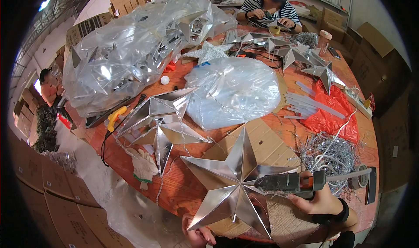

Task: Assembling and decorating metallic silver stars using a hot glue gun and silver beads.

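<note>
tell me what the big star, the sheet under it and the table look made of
Big star: thin shiny metal or foil-faced plastic, mirror-like folded facets; which one is unclear. Sheet: brown corrugated cardboard, matte with ribbed lines. Table: reddish wood, grain showing.

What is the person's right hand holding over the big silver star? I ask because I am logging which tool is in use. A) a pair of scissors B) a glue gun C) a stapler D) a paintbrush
B: the right hand grips a dark glue gun, its nozzle resting on the silver star, whose lower point the left hand steadies.
</note>
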